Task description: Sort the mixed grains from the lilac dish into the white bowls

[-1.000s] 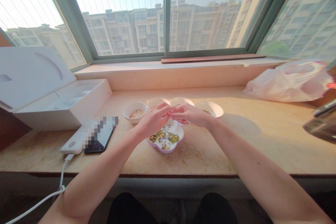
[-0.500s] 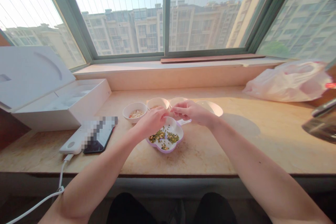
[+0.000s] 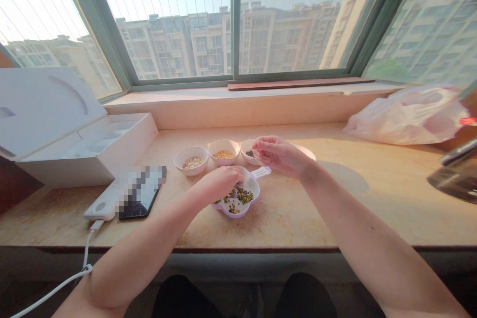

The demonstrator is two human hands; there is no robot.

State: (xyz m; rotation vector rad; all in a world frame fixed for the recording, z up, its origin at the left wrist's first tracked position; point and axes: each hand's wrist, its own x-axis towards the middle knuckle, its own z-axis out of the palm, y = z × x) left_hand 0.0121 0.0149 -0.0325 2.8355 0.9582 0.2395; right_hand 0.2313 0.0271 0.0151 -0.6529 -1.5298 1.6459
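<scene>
Dish (image 3: 235,214) with a purple rim, holding green and yellow grains (image 3: 245,196), stood between three small bowls and the front edge of the surface (image 3: 372,208). Your left hand (image 3: 222,181) covered the dish's left side; its hidden fingertips left its grip untold. Your right hand (image 3: 278,155), fingers curled, hung at the bowl of dark seeds (image 3: 246,159); whether its fingertips met could not be told.

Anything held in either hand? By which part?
Can't tell: left hand is over the lilac dish, right hand is by a white bowl; no item discernible.
</scene>
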